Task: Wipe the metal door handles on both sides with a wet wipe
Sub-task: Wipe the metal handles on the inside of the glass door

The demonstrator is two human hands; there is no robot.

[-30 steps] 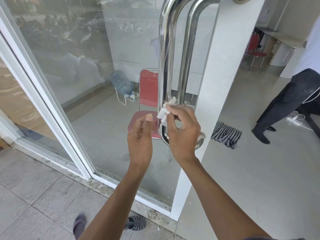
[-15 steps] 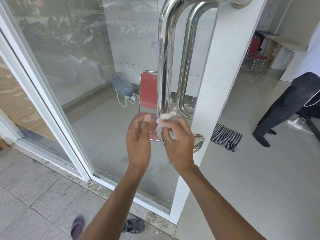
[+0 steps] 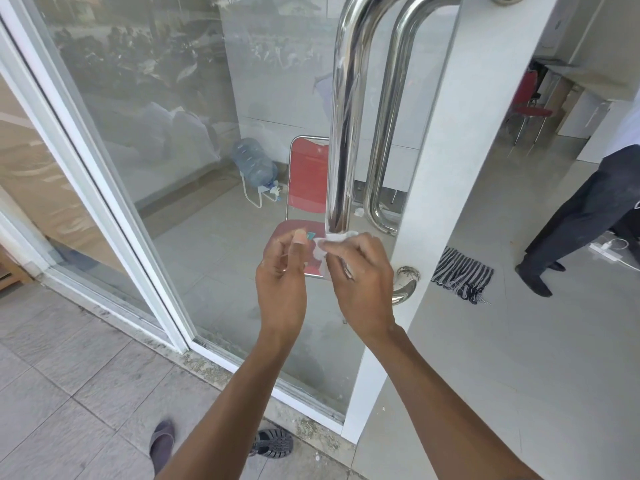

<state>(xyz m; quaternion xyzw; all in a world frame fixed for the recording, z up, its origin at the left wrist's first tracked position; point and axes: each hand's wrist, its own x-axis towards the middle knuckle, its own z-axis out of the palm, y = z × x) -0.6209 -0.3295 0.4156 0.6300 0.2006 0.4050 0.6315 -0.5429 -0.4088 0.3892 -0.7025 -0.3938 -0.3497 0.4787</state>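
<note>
At frame centre, our right hand (image 3: 360,282) pinching a crumpled white wet wipe (image 3: 323,251) against the polished steel tubular door handle (image 3: 341,133), our left hand (image 3: 282,275) loosely curled, holding nothing.

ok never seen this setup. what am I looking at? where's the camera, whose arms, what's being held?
There is no robot here. A person wears one wide-angle camera on the head, looking forward and down, so the two bare arms are that person's own. The right hand pinches a white wipe against the lower end of the near handle, a steel bar on a glass door. The left hand hangs beside it, touching neither; a small teal scrap shows at its fingertips, but I cannot tell what it is. A second handle shows through the glass on the far side. Inside are a red chair and a water jug.
</note>
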